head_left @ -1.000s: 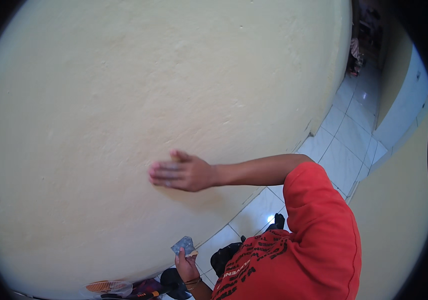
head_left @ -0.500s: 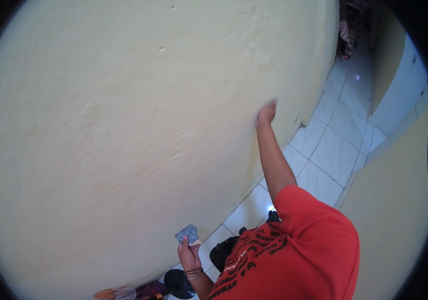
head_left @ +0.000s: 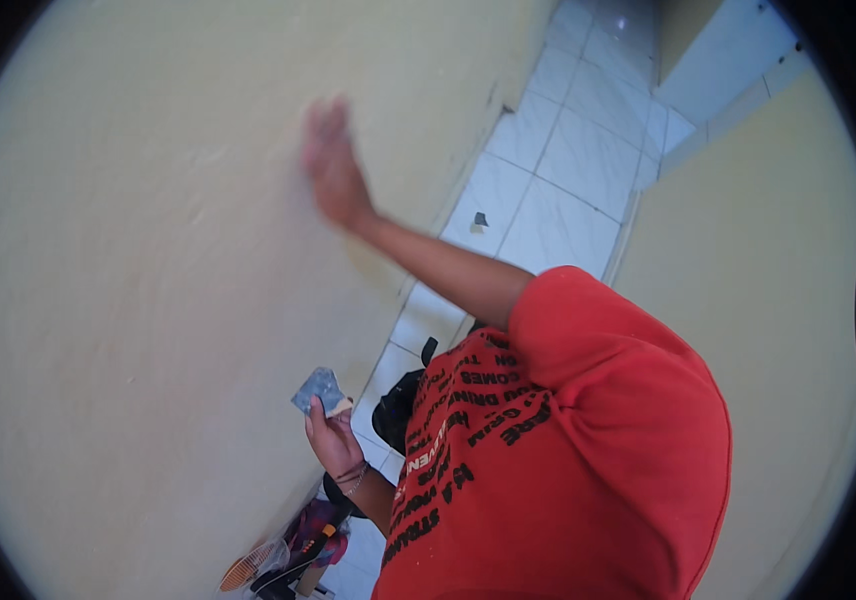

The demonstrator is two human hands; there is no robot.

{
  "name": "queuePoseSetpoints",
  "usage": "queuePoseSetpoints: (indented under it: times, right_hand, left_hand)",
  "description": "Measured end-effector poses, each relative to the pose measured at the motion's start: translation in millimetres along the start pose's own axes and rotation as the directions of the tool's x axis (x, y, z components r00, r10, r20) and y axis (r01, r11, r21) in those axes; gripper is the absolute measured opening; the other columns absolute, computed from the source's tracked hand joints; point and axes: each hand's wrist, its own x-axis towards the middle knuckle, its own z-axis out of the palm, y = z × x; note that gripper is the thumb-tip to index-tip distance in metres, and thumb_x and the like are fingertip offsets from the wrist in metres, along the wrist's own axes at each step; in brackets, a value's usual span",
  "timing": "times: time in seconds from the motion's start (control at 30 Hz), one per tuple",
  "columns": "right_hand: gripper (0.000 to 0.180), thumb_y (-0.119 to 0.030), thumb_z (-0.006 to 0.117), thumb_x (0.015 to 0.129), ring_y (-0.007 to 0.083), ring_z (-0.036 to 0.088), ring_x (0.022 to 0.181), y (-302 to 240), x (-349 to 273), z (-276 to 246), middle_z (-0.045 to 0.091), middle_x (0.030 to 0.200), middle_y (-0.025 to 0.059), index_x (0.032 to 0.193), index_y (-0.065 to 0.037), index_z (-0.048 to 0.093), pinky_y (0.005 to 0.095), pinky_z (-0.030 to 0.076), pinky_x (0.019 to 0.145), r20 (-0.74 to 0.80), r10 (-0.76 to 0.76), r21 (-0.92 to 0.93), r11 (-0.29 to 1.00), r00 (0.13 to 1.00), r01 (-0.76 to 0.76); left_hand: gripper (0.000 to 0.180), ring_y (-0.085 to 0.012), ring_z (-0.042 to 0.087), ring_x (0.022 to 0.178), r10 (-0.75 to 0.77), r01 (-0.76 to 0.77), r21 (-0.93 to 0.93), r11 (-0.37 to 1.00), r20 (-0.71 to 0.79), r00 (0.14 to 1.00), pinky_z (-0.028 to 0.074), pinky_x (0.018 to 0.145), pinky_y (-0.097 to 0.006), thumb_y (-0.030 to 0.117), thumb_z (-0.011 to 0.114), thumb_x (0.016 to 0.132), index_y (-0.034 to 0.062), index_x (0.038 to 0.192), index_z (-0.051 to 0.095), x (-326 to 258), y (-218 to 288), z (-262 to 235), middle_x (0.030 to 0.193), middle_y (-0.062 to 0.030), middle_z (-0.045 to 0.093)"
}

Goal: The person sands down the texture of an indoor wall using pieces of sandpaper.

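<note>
My left hand (head_left: 333, 440), low in the view near the wall, pinches a piece of sandpaper (head_left: 319, 391) between thumb and fingers. Its face is blue-grey, and a tan patch shows at one corner. My right hand (head_left: 335, 170) is raised at the pale cream wall (head_left: 168, 250), smeared by motion. Its fingers look stretched upward, with nothing visible in them; whether the palm touches the wall I cannot tell. A small dark grey and tan scrap (head_left: 480, 220) shows against the white tiled floor (head_left: 573, 215), below my right forearm.
A second cream wall (head_left: 748, 250) stands to the right of the tiled passage. At lower left, by the wall's foot, are an orange-and-white racket-like object (head_left: 248, 567) and a dark, multicoloured bundle (head_left: 313, 530). A black object (head_left: 398, 410) is partly hidden by my red shirt.
My right hand has swept left and up along the wall. The view has shifted, and the left hand still holds the sandpaper. The scrap on the floor now shows.
</note>
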Motion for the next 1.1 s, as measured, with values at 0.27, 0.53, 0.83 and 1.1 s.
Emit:
queuePoseSetpoints:
  times: [0.27, 0.53, 0.83, 1.1]
  right_hand:
    - [0.042, -0.039, 0.041, 0.088, 0.0319, 0.05, 0.109, 67, -266, -63, 0.054, 0.119, 0.0123, 0.119, -0.013, 0.053, 0.0407, 0.038, 0.094, 0.889, 0.413, -0.402, 0.911, 0.197, -0.096]
    - [0.043, -0.034, 0.037, 0.085, 0.0373, 0.055, 0.097, 201, -349, -219, 0.06, 0.101, 0.0217, 0.09, -0.002, 0.065, 0.0436, 0.043, 0.085, 0.4, 0.916, -0.915, 0.402, 0.041, -0.045]
    - [0.031, -0.022, 0.041, 0.084, 0.0342, 0.056, 0.098, 293, -310, -155, 0.061, 0.102, 0.0176, 0.091, -0.003, 0.065, 0.0419, 0.046, 0.084, 0.196, 0.955, -0.936, 0.25, 0.222, -0.247]
    - [0.029, -0.029, 0.052, 0.081, 0.0319, 0.057, 0.101, 445, -300, -99, 0.061, 0.103, 0.0153, 0.095, -0.007, 0.064, 0.0448, 0.044, 0.088, 0.03, 0.999, -0.92, 0.045, 0.045, -0.39]
  left_hand:
    - [0.027, -0.0129, 0.058, 0.084, 0.062, -0.094, 0.164, 0.982, 0.19, 0.98, 0.046, 0.074, -0.027, 0.02, 0.052, 0.09, -0.0005, 0.108, 0.052, 8, 5, -17, 0.097, -0.0064, 0.06]
    - [0.03, -0.0089, 0.056, 0.079, -0.202, 0.061, 0.404, 0.913, 0.317, 0.926, 0.044, 0.072, -0.023, 0.028, 0.053, 0.09, -0.0015, 0.095, 0.058, 42, 13, -65, 0.087, -0.0031, 0.062]
    - [0.046, -0.0061, 0.042, 0.069, -0.735, 0.343, 0.899, 0.273, -0.035, 0.677, 0.038, 0.063, -0.024, 0.042, 0.052, 0.088, -0.0035, 0.089, 0.062, 94, -55, -106, 0.072, -0.0001, 0.056]
    - [0.062, -0.0282, 0.029, 0.129, -0.649, 0.027, 0.997, -0.074, -0.069, 0.758, 0.017, 0.106, -0.029, 0.047, 0.05, 0.085, 0.0052, 0.13, 0.041, 99, -99, -6, 0.134, -0.0149, 0.04]
